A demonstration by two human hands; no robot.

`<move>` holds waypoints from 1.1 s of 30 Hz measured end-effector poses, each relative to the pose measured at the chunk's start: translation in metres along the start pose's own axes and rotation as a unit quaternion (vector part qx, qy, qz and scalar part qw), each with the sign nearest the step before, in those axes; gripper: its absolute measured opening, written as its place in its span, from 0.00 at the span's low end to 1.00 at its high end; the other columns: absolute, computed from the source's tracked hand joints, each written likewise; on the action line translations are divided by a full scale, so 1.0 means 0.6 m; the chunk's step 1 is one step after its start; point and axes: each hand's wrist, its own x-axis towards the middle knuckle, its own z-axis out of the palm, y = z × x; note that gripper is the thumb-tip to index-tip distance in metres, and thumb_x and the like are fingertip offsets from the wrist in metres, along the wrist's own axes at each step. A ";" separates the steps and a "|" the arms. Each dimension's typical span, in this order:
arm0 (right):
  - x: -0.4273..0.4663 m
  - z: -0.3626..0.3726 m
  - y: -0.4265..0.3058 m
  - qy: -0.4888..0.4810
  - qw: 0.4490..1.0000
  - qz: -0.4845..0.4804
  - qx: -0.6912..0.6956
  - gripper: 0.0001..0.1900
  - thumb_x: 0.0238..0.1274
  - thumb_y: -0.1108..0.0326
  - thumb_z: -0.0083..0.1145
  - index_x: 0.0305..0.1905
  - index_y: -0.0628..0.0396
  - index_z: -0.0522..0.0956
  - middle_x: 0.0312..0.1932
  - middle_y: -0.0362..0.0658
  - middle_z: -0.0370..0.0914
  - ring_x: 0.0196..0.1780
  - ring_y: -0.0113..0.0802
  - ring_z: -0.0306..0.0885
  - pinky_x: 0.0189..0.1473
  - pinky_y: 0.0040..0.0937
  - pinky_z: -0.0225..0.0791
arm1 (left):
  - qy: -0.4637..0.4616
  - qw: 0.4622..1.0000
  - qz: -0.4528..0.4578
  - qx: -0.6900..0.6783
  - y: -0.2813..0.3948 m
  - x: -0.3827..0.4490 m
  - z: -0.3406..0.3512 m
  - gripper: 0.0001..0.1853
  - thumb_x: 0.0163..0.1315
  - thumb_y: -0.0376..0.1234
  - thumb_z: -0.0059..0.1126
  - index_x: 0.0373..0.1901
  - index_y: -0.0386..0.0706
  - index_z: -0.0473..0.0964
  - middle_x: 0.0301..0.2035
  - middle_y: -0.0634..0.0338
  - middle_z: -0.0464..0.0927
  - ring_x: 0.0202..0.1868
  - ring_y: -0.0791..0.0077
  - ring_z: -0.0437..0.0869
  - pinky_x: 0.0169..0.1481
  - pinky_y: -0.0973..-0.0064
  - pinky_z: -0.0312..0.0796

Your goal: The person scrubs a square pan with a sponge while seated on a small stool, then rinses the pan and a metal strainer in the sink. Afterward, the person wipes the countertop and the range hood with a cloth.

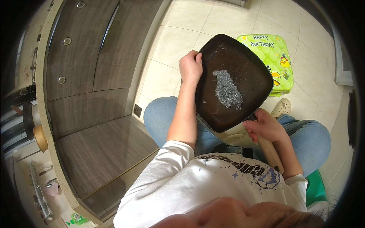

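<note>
A dark square frying pan [248,65] is held up over my lap, its inside facing the camera. On the pan's inner surface lies a grey, glittery patch of fine bits or a scouring pad [228,89]; which one I cannot tell. My left hand [191,67] grips the rim at the pan's left side, thumb on the inner edge. My right hand [265,125] is closed around the handle close to the pan, and the wooden handle [269,154] runs back toward my body. Beneath the pan, part of a round rim shows between my legs.
A green padded stool [265,45] with cartoon prints stands just beyond the pan. Wood-grain cabinets [114,65] and a stone-like countertop edge [42,85] rise at the left. A green bottle [78,219] is at the lower left. A green plastic seat [315,186] is at the right.
</note>
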 end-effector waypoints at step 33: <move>-0.023 -0.005 -0.026 0.074 0.995 -0.063 -0.001 0.07 0.58 0.74 0.52 0.35 0.64 0.65 0.21 0.41 0.67 0.16 0.25 0.66 0.16 0.26 0.61 | -0.009 0.993 0.054 -0.109 -0.020 0.007 -0.009 0.09 0.55 0.25 0.57 0.37 0.33 0.80 0.32 0.46 0.83 0.35 0.59 0.85 0.44 0.69 0.74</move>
